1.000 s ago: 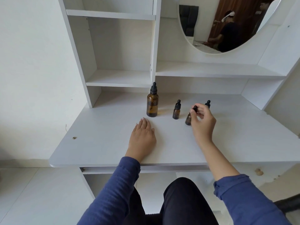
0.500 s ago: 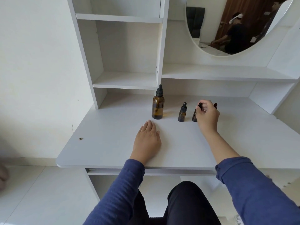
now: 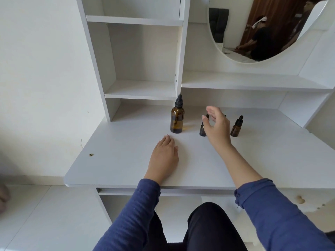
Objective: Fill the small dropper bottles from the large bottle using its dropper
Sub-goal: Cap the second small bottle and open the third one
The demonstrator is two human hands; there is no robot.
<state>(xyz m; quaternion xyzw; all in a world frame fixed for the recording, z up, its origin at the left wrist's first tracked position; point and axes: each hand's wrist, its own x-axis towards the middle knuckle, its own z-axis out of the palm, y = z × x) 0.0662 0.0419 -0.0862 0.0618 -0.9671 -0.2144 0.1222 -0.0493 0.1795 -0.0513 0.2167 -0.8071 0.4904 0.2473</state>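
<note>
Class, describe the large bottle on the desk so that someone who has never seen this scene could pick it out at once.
Start at the white desk and find the upright divider of the shelf unit. The large bottle stands just in front of its foot, at the left end of a row of amber bottles. It is far taller and wider than the small bottles, though all have black dropper caps.

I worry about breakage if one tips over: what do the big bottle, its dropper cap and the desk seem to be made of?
Large bottle: likely amber glass, translucent and glossy. Dropper cap: matte black, probably rubber bulb on a plastic collar. Desk: smooth matte white board, probably laminate.
</note>
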